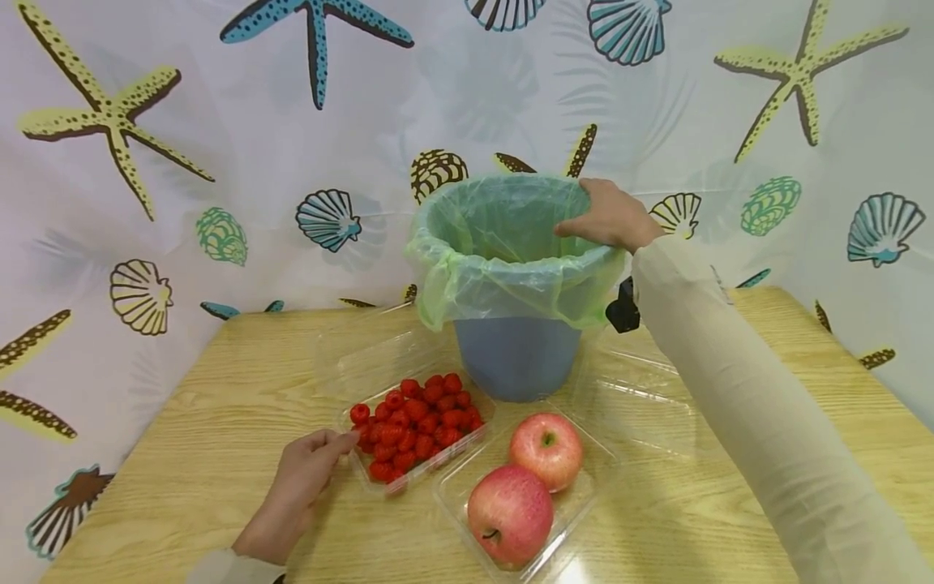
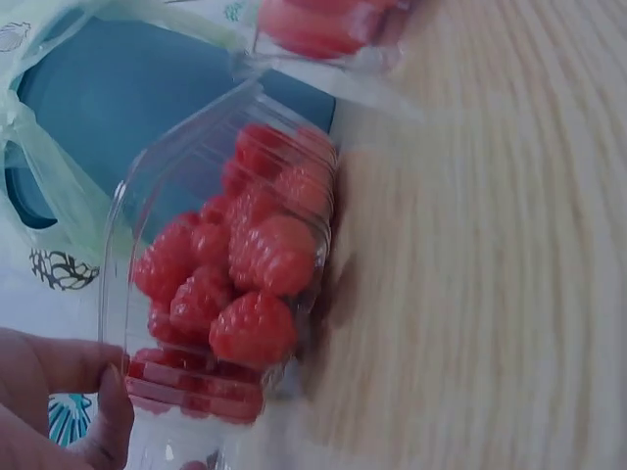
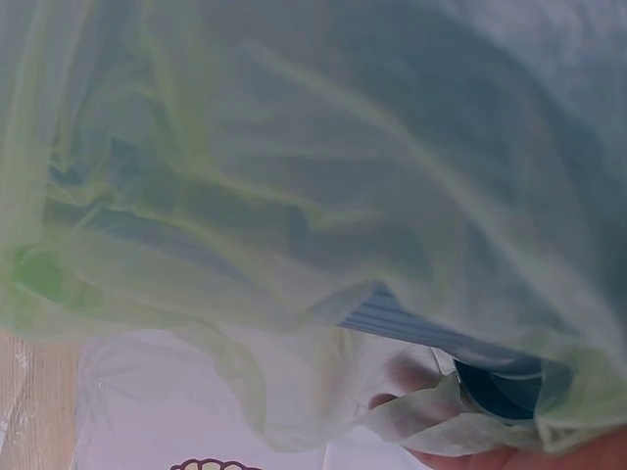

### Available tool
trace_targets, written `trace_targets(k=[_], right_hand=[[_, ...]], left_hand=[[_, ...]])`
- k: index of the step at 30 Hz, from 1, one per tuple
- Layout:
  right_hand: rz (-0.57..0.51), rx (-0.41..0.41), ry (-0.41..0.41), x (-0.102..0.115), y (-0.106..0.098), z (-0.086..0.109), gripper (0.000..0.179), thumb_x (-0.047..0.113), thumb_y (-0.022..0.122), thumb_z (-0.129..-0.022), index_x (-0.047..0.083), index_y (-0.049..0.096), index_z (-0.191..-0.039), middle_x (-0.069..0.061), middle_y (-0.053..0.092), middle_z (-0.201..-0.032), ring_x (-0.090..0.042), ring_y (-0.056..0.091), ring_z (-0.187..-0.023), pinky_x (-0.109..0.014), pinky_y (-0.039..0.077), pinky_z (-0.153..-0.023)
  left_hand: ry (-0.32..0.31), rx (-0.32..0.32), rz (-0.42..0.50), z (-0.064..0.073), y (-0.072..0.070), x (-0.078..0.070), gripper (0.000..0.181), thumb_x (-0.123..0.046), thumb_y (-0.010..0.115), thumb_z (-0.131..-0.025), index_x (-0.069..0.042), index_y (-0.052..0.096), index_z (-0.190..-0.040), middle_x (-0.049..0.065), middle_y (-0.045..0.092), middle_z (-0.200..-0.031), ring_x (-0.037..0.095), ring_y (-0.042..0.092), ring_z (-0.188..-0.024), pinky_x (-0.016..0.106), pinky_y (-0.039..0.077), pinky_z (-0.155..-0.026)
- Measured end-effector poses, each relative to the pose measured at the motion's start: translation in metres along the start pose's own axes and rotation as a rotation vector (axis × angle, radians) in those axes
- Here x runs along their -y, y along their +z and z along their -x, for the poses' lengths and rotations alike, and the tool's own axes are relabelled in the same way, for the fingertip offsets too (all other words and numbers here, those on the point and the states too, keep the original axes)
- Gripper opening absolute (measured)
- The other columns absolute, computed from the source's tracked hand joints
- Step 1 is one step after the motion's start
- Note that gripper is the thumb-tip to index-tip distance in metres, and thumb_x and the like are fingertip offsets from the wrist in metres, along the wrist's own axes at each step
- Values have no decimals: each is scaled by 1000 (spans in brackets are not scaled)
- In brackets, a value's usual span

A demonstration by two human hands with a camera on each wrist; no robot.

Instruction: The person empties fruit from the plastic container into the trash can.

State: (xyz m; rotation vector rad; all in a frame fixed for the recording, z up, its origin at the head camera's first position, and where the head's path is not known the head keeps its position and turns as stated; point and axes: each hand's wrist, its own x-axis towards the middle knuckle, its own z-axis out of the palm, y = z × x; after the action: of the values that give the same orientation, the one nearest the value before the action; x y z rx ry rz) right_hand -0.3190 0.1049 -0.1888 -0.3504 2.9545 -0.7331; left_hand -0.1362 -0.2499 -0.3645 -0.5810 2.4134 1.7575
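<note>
A blue bucket (image 1: 518, 357), lined with a pale green plastic bag (image 1: 503, 294) folded over its rim, stands on the table. My right hand (image 1: 611, 217) grips the bucket's right rim through the bag, thumb on the inner side; in the right wrist view the bag covers part of the fingers (image 3: 490, 457). At the front left, my left hand (image 1: 297, 484) pinches the near-left edge of a clear plastic box (image 1: 395, 487) heaped with red raspberries (image 1: 419, 423). The left wrist view shows thumb and forefinger meeting at that box's wall (image 2: 116, 274).
Two apples (image 1: 511, 515) sit in another clear box (image 1: 572, 504), just right of the raspberries. Clear lids (image 1: 387, 357) lie open beside the bucket on both sides. The wooden table (image 1: 219, 422) ends at a patterned cloth (image 1: 277, 146) behind and at the sides.
</note>
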Motion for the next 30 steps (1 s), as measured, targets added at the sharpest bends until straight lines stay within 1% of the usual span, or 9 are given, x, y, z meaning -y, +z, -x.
trace_targets(k=[2,4,6,9,11,14,17,25,30], right_hand=[[-1,0,1,1,-1,0,88,38,57,-91,5,5,-154,-16,6,-160,-37,12,-146,-54,19,-116],[0,0,1,1,-1,0,88,38,57,-91,5,4,-154,-16,6,-160,-37,12,-146,-54,19,-116],[0,2,3,1,0,0,88,38,56,-91,5,4,-154,-16,6,-160,-37,12,-146,-54,19,-116],[-3,6,8,0,0,0,88,39,56,-92,5,4,-154,-16,6,-160,-37,12,-146,-54,19,-116],[-5,9,10,0,0,0,88,39,56,-92,6,4,-154,-16,5,-160,-37,12,-146,-54,19,-115],[-9,8,13,0,0,0,88,39,56,-91,6,3,-154,-16,5,-160,-37,12,-146,-55,19,-115],[-11,6,12,-1,0,0,88,39,56,-91,6,3,-154,-16,5,-160,-37,12,-146,-55,19,-115],[-18,4,14,-1,1,0,88,38,57,-91,6,5,-154,-16,6,-160,-38,14,-145,-56,21,-114],[-17,6,15,-1,0,1,88,39,56,-91,7,4,-154,-16,6,-160,-38,13,-145,-56,21,-114]], left_hand=[[12,-4,39,2,2,-3,28,-23,59,-93,-17,53,-66,-5,35,-68,16,38,-72,27,30,-65],[24,-13,88,5,4,-7,28,-20,57,-93,-16,51,-66,-3,35,-75,19,35,-86,31,27,-74],[21,-16,143,8,6,-11,29,-18,55,-94,-16,50,-66,-2,36,-80,19,32,-90,33,27,-75],[4,17,272,11,8,-15,29,-17,52,-95,-17,49,-66,0,39,-94,18,34,-90,29,41,-73],[-16,38,353,12,10,-17,29,-15,49,-96,-17,48,-68,0,38,-97,16,39,-83,30,49,-65],[-24,62,447,13,11,-17,28,-12,45,-98,-17,45,-70,-1,38,-94,14,44,-78,32,54,-62],[-32,48,479,13,12,-17,29,-11,45,-97,-17,45,-69,-4,40,-82,9,45,-66,30,53,-61],[-60,68,506,13,11,-12,28,-11,43,-96,-18,48,-69,-7,50,-74,8,55,-64,29,53,-63],[-81,111,524,11,12,-7,5,-12,42,-97,-11,45,-93,-3,52,-80,7,59,-64,27,55,-65]])
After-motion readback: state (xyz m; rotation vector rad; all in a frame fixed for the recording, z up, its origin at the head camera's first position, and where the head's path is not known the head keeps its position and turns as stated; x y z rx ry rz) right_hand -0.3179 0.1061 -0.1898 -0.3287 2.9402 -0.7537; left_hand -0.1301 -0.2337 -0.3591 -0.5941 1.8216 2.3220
